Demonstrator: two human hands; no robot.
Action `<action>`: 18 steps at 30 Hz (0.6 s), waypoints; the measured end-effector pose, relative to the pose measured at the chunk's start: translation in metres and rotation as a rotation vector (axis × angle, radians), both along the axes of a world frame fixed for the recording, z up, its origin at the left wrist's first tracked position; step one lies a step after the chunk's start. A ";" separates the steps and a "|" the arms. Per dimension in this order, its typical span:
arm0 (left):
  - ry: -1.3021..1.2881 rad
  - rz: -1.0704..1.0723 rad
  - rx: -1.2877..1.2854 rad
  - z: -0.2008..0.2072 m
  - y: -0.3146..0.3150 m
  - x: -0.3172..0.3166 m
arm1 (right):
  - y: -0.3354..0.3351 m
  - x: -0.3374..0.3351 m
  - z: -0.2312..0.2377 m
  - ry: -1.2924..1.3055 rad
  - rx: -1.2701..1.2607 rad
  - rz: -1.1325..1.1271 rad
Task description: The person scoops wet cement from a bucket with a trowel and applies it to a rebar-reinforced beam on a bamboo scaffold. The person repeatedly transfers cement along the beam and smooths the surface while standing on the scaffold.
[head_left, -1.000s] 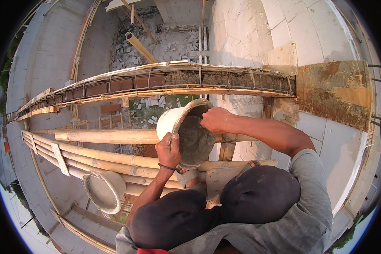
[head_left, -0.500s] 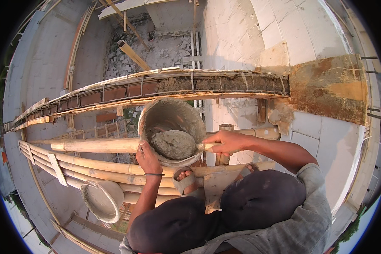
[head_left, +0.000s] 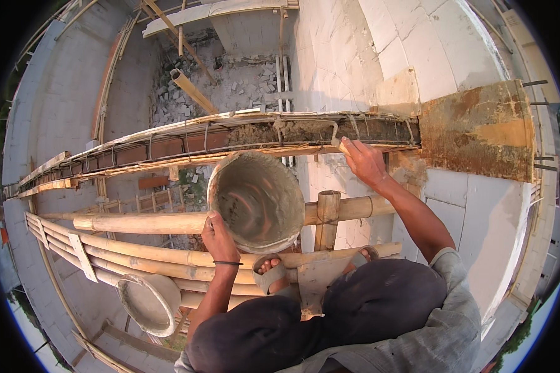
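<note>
My left hand (head_left: 220, 239) grips the near left rim of a mortar-smeared bucket (head_left: 262, 225), which leans toward me over the bamboo. Wet grey residue coats its inside. My right hand (head_left: 363, 163) is closed round the handle of a trowel (head_left: 335, 133). The trowel's thin bent neck reaches into a long formwork trough (head_left: 330, 149) beyond the bucket; its blade is hard to make out there. Grey concrete (head_left: 255, 133) lies in the trough's middle and right part, among steel reinforcing bars (head_left: 150, 147).
Bamboo poles (head_left: 168, 257) form the scaffold under my sandalled feet (head_left: 271, 275). A second bucket (head_left: 148, 304) with grey residue hangs or stands at the lower left. Beyond the trough, rubble (head_left: 242, 84) covers the floor far below. A stained board (head_left: 479, 132) adjoins the trough's right end.
My right hand has moved from the bucket up and right to the trough with the trowel. The mortar heap on the trowel has left the bucket. My left hand keeps its hold on the rim.
</note>
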State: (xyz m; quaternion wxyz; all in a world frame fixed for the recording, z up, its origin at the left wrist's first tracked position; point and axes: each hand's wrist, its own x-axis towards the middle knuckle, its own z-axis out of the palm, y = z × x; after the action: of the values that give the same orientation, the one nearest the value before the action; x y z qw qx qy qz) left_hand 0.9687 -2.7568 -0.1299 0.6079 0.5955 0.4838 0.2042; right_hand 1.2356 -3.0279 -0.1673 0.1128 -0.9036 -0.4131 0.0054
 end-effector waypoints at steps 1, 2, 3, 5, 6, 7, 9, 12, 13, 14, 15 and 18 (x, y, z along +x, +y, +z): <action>-0.012 -0.001 -0.010 0.001 -0.001 0.001 | -0.002 -0.004 -0.004 -0.054 0.092 0.017; 0.006 -0.003 -0.012 0.002 -0.003 0.002 | -0.004 -0.008 -0.006 -0.053 0.132 0.027; -0.009 -0.010 -0.013 0.002 -0.003 0.003 | -0.006 -0.011 -0.003 -0.041 0.151 0.021; -0.001 -0.045 0.014 0.003 -0.005 0.003 | -0.011 -0.020 0.012 -0.037 0.188 0.056; 0.020 -0.070 0.044 0.003 -0.006 0.004 | -0.012 -0.024 0.022 -0.047 0.207 0.099; 0.033 -0.093 0.074 0.003 -0.008 0.004 | -0.010 -0.028 0.033 -0.045 0.221 0.141; 0.091 -0.161 0.112 0.004 -0.011 0.006 | -0.003 -0.034 0.052 -0.017 0.086 0.306; 0.124 -0.247 0.185 0.003 -0.015 0.015 | 0.011 -0.043 0.071 -0.232 -0.120 0.498; 0.153 -0.281 0.196 0.003 -0.016 0.017 | 0.016 -0.046 0.074 -0.298 -0.131 0.513; 0.185 -0.314 0.204 0.005 -0.018 0.019 | 0.020 -0.050 0.076 -0.329 -0.180 0.538; 0.204 -0.361 0.264 0.006 -0.019 0.021 | 0.023 -0.055 0.076 -0.300 -0.213 0.464; 0.214 -0.311 0.270 0.010 -0.020 0.025 | 0.032 -0.071 0.076 0.094 -0.462 0.260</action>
State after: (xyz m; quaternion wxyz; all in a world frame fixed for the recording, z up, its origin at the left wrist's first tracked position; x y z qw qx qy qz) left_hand 0.9941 -2.7768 -0.1198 0.4920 0.7572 0.4162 0.1069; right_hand 1.1650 -2.9963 -0.0911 -0.0790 -0.8435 -0.5079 0.1559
